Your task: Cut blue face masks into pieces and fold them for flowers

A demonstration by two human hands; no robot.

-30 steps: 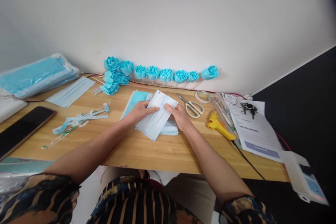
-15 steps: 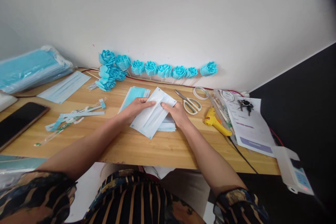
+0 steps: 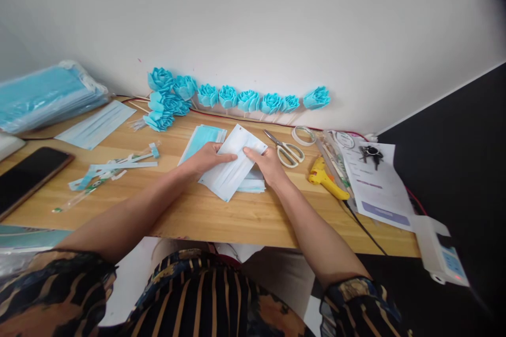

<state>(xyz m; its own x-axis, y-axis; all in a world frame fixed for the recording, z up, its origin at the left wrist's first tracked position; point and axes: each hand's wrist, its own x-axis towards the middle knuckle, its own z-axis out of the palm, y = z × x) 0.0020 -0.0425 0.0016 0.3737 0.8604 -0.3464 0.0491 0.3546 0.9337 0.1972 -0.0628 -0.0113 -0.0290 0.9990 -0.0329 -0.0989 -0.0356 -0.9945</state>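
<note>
Pinching one white face mask [image 3: 227,176] from both sides: left hand [image 3: 205,160] closed lightly on its left long edge, fingers flat on top and pointing right, thumb hidden beneath; right hand [image 3: 269,165] closed on the opposite long edge, index finger stretched left across the top. Fingertips almost meeting over the far half, so equal reach from either hand. Long axis diagonal, near-left to far-right, with the far end tilted up off the wooden desk [image 3: 221,221] and the near corner low, free of both hands. Thin, limp nonwoven sheet, rectangular, with faint pleat lines running lengthwise. Just under the right hand, a small stack of masks [image 3: 253,186], pale blue edges showing; behind the left hand, a blue mask [image 3: 201,139] lying flat, partly covered. Just right of the right hand, scissors [image 3: 285,150] with cream handles and bare metal blades, tips pointing far-left; beyond them a clear tape roll [image 3: 303,135] and a yellow glue gun [image 3: 326,179] of hard plastic. Along the wall, a row of blue roses [image 3: 237,99], layered petals apparently of the same soft fabric. Well to the left, trimmed strips [image 3: 114,168], a dark phone [image 3: 27,176] and a plastic-wrapped mask pack [image 3: 43,96].
</note>
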